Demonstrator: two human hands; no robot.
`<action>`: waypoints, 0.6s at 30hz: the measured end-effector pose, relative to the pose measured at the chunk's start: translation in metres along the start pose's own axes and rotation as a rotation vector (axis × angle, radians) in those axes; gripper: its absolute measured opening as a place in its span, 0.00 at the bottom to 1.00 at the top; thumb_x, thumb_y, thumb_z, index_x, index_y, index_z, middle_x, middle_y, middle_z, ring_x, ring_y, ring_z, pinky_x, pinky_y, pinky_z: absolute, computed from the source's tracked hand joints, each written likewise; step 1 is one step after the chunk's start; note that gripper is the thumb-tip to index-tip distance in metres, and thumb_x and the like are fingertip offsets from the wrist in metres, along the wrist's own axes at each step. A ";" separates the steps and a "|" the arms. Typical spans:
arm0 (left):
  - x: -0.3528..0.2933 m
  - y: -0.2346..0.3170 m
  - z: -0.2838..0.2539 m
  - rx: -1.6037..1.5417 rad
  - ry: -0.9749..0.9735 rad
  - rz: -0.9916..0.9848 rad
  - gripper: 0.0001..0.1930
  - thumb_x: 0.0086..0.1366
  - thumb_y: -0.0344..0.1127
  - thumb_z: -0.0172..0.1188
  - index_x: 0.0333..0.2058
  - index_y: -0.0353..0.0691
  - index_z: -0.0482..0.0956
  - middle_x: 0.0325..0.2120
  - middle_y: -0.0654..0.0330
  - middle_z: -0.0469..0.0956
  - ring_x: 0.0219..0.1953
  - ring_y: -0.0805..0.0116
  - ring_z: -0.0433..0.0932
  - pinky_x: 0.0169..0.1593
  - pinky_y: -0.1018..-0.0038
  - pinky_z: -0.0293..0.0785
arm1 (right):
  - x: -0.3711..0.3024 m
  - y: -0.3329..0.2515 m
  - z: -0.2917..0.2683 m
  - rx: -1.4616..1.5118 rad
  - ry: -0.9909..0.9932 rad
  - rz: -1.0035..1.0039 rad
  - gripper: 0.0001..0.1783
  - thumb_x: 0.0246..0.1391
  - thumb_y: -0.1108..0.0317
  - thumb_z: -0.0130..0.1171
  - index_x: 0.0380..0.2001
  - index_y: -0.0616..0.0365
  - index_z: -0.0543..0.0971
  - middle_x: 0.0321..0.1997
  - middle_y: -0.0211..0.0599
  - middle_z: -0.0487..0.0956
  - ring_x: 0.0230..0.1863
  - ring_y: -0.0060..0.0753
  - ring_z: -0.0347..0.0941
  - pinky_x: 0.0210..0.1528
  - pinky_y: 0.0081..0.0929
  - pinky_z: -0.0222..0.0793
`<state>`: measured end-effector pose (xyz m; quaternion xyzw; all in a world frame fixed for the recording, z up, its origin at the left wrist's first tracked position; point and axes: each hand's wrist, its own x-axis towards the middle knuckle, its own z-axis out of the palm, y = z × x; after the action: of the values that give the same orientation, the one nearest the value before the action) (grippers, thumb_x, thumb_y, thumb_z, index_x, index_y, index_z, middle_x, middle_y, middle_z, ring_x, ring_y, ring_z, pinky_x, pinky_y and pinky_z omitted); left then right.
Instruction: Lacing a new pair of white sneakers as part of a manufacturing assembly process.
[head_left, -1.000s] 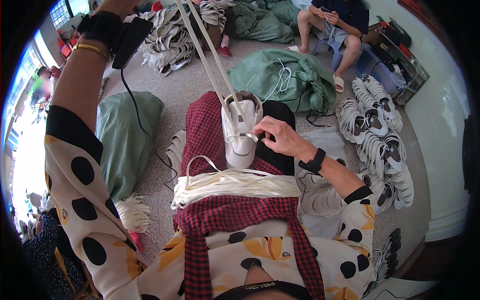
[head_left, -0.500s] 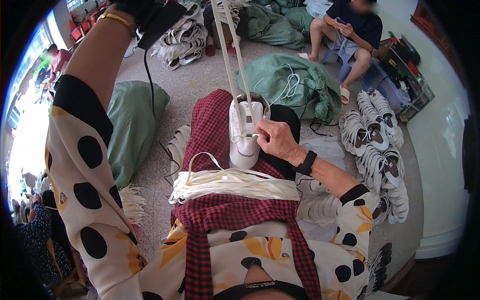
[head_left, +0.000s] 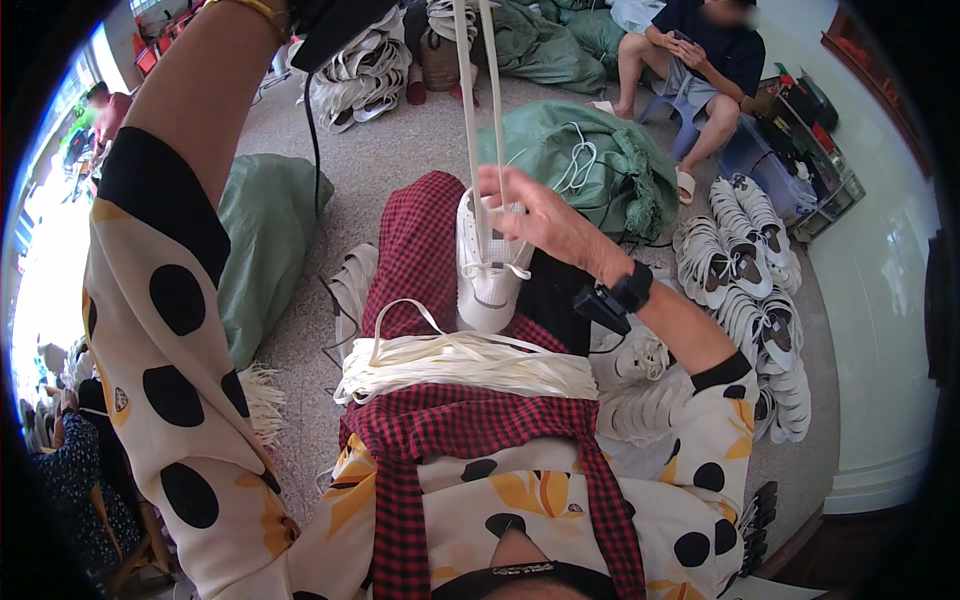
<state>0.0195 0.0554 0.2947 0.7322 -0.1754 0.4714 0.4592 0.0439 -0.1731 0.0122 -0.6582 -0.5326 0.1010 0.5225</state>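
We are looking down at a white shoe (head_left: 487, 308), which is sitting toe toward us on our lap, just beyond a bundle of cream laces (head_left: 470, 368). Lace is crossing near the toe already; two long strands (head_left: 467, 90) are rising past the top edge, so the upper rows are probably awaiting lacing. Our right hand (head_left: 530, 215) is hovering by the strands, fingers loosely spread, seemingly gripping nothing. Our left hand is lying beyond view; its grip we cannot tell.

Red-black checked apron (head_left: 470, 420), seemingly off-white shoe (head_left: 487, 285)
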 end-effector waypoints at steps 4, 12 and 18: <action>-0.035 0.008 -0.002 0.136 -0.085 -0.024 0.18 0.71 0.35 0.50 0.51 0.25 0.73 0.34 0.54 0.79 0.31 0.67 0.80 0.36 0.76 0.81 | 0.006 0.001 -0.003 0.345 -0.151 0.326 0.17 0.69 0.55 0.44 0.31 0.55 0.70 0.17 0.16 0.62 0.19 0.14 0.64 0.23 0.15 0.59; -0.278 -0.068 0.001 0.412 -0.872 -0.358 0.16 0.60 0.37 0.67 0.43 0.36 0.76 0.25 0.61 0.77 0.25 0.71 0.76 0.30 0.69 0.75 | -0.007 0.083 -0.026 0.770 0.106 0.467 0.16 0.67 0.59 0.44 0.26 0.55 0.67 0.16 0.15 0.55 0.16 0.11 0.53 0.14 0.12 0.46; -0.343 -0.094 0.034 -0.067 -0.788 -0.949 0.09 0.65 0.38 0.64 0.37 0.39 0.79 0.27 0.69 0.78 0.26 0.83 0.74 0.26 0.84 0.73 | -0.004 0.078 -0.021 0.720 0.111 0.479 0.16 0.67 0.58 0.43 0.25 0.54 0.66 0.15 0.15 0.54 0.15 0.10 0.52 0.14 0.12 0.46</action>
<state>-0.0671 0.0152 -0.0495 0.8347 -0.0017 -0.0960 0.5423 0.1036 -0.1797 -0.0421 -0.5435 -0.2670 0.3628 0.7083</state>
